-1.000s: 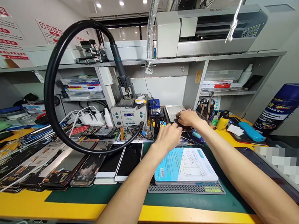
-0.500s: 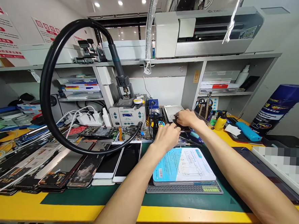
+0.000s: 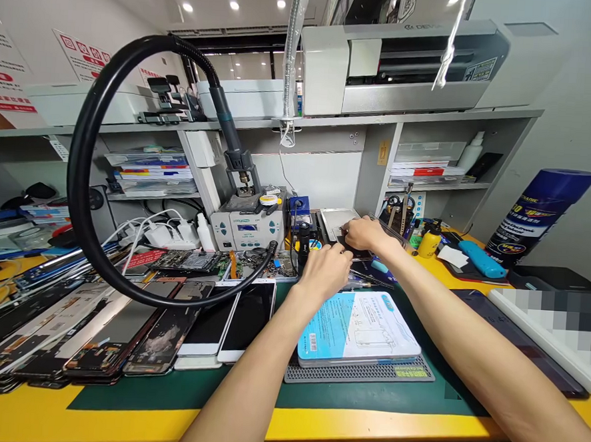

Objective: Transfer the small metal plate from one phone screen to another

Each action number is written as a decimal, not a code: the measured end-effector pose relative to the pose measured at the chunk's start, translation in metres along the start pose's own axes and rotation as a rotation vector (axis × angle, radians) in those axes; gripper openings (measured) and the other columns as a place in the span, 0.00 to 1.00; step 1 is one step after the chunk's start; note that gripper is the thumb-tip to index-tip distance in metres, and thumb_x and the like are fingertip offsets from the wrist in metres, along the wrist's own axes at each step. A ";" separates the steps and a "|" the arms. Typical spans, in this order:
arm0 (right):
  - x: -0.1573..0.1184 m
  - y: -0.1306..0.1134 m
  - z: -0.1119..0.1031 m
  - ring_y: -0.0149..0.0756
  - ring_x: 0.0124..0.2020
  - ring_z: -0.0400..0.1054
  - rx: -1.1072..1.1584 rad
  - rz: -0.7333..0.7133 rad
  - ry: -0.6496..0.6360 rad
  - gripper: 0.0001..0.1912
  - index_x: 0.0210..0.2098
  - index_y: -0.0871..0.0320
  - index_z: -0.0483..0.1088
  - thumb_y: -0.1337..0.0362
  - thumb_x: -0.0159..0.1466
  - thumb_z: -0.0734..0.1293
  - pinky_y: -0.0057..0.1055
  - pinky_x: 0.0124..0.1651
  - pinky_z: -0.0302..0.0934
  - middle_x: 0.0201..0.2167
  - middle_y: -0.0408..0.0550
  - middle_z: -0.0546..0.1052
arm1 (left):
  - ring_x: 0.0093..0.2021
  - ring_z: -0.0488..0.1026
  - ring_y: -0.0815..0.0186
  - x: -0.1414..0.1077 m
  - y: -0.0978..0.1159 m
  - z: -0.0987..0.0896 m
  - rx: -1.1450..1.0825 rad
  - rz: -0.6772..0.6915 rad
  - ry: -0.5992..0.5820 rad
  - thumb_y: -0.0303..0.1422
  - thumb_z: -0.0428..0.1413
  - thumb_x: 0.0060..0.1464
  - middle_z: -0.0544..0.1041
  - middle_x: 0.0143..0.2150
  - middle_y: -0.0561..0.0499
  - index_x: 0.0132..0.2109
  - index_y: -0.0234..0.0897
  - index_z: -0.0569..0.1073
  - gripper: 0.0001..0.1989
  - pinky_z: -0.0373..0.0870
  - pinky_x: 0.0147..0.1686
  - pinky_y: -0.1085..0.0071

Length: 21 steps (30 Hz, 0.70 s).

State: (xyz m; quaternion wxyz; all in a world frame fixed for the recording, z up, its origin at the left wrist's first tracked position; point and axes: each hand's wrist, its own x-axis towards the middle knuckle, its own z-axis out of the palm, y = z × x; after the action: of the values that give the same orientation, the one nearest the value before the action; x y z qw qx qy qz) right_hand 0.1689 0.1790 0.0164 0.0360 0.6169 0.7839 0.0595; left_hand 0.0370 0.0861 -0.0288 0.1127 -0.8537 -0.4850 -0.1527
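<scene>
My left hand (image 3: 326, 271) is stretched forward at mid-bench, its fingers bent together behind the blue-and-white flat case (image 3: 362, 326). What it holds, if anything, is too small to name. Beyond it, my right hand (image 3: 367, 233) reaches to the white tray (image 3: 336, 218), with its fingers curled at the tray's right side; its fingertips are partly hidden and any held item is unclear. The case lies on a grey perforated mat (image 3: 361, 375). A black cylindrical item (image 3: 304, 243) stands just left of my left hand.
Several opened phones (image 3: 113, 330) and two white-framed phones (image 3: 249, 321) lie left. A grey hot-air station (image 3: 249, 230) stands behind them, its black hose (image 3: 76, 161) looping above. At right are a blue spray can (image 3: 539, 216), yellow bottle (image 3: 430, 241) and dark tablet (image 3: 513, 334).
The whole view has shifted slightly, with most things a little further left. Both hands keep nearly the same places over the bench.
</scene>
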 end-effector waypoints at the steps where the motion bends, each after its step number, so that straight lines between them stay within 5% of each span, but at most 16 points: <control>1: 0.000 0.000 0.000 0.48 0.56 0.70 0.000 -0.001 0.001 0.18 0.57 0.59 0.71 0.58 0.70 0.67 0.52 0.57 0.66 0.58 0.54 0.73 | 0.47 0.77 0.59 0.000 0.000 0.000 0.001 0.000 -0.001 0.37 0.57 0.65 0.77 0.51 0.45 0.55 0.35 0.74 0.14 0.77 0.47 0.56; 21: -0.004 0.010 -0.010 0.45 0.54 0.72 0.079 -0.059 0.001 0.17 0.56 0.58 0.71 0.59 0.70 0.67 0.49 0.55 0.68 0.57 0.54 0.74 | 0.47 0.77 0.59 0.000 -0.001 0.000 0.030 0.017 -0.003 0.36 0.57 0.65 0.77 0.51 0.45 0.54 0.35 0.74 0.14 0.77 0.46 0.57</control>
State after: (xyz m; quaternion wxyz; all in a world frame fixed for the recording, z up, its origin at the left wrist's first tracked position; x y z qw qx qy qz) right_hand 0.1782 0.1767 0.0272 0.0131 0.5945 0.8035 0.0277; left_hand 0.0365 0.0870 -0.0287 0.1262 -0.8562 -0.4801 -0.1433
